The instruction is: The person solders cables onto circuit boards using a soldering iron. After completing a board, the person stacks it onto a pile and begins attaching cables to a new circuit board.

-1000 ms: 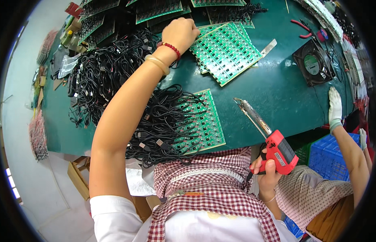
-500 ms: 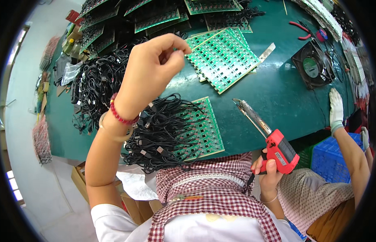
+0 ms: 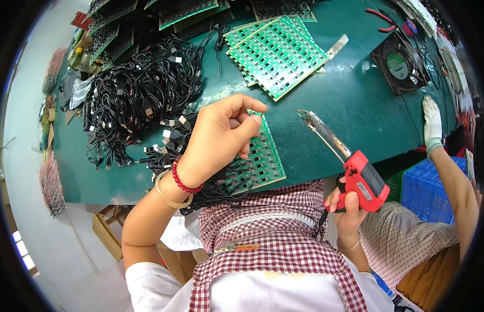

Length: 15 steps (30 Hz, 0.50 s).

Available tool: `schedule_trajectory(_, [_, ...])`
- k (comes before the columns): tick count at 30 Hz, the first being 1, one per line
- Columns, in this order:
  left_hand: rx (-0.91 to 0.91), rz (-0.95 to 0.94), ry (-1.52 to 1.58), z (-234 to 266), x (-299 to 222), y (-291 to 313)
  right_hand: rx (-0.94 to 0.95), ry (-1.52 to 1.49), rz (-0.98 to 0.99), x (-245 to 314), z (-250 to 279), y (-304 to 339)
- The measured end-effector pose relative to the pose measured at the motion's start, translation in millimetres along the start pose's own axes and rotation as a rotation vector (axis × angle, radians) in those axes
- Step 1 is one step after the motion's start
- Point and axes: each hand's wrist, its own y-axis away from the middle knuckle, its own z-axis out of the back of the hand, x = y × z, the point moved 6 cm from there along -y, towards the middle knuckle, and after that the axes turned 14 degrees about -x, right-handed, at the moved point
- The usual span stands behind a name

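Note:
My right hand grips a red and black soldering gun by its handle. The gun's metal tip points up and left, above the bare green table. My left hand, with a red bead bracelet on its wrist, hovers over the near green circuit board. Its thumb and forefinger are pinched together; whatever they hold, if anything, cannot be made out. Black cables with metal plugs bunch at that board's left side, where several ends meet it. My hand and forearm hide part of both.
Farther back lies a stack of green circuit boards. A heap of black cables fills the left, with more boards piled behind. At right are a fan, red-handled pliers, a co-worker's gloved hand and a blue crate.
My left hand has come down and toward me, from beside the stacked boards to over the near board. The soldering gun stays in my right hand, barely shifted.

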Motion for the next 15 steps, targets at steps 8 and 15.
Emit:
schedule_trajectory(8, [0.038,-0.025,-0.017,-9,11,-1,-0.008,0.003,0.002,-2,3,1])
schedule_trajectory(15, [0.069,-0.037,-0.105,-10,18,1,-0.023,0.012,0.001,-2,2,0])
